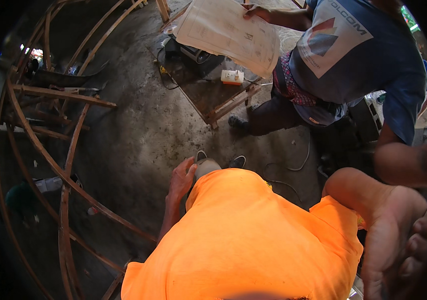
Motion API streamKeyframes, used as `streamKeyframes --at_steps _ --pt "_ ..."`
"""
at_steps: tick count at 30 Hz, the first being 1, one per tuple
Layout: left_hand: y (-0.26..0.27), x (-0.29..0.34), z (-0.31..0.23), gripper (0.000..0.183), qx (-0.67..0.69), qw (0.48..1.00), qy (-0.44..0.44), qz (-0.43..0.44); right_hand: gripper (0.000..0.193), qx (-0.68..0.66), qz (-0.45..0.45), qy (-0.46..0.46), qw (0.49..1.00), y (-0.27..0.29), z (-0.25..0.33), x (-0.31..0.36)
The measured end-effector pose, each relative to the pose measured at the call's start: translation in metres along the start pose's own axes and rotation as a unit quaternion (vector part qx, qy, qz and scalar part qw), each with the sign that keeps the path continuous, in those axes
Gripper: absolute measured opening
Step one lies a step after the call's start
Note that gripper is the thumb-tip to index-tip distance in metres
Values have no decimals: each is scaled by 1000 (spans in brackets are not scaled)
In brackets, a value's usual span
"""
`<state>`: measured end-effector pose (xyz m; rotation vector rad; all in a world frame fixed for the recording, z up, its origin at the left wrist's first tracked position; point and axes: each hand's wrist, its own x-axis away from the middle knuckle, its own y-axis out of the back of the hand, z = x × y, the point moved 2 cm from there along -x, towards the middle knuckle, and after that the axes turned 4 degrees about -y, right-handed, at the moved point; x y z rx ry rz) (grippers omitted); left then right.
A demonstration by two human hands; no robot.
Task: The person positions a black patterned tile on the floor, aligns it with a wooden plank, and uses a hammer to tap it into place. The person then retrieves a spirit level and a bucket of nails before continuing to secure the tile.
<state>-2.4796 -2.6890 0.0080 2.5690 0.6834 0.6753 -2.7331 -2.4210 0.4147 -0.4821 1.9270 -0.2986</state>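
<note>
My left hand (181, 180) hangs beside my left thigh, its fingers loosely stretched and apart with nothing seen in them. Raised close to the camera at the right rim is my right hand (398, 240), palm partly showing and fingers curled. The dark rim hides what those fingers touch or hold, if anything. My orange shirt (238, 235) fills the lower middle. Facing me, a person in a dark blue T-shirt (373, 55) grips large paper sheets (228, 32) in one hand (257, 12). That person's other forearm (406, 160) reaches toward the right rim, where its hand is hidden.
Beyond my feet stands a low, dark table (203, 95) bearing a black device (196, 56) and a white-and-orange box (232, 77). Curved wooden strips (66, 175) form a frame on the left. A pale cable (298, 165) lies on the concrete floor (138, 125).
</note>
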Motion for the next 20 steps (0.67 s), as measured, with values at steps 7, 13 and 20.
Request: streamKeyframes --at_steps 7,13,20 --pt "15 -42 -15 46 -39 997 -59 19 51 -92 315 -204 922 2 55 60" --pt "33 -56 -16 50 -91 993 -59 55 41 -61 332 -367 867 -2 85 131" --pt "42 -65 -23 51 -114 990 -22 84 25 -92 350 -445 819 -2 93 173"
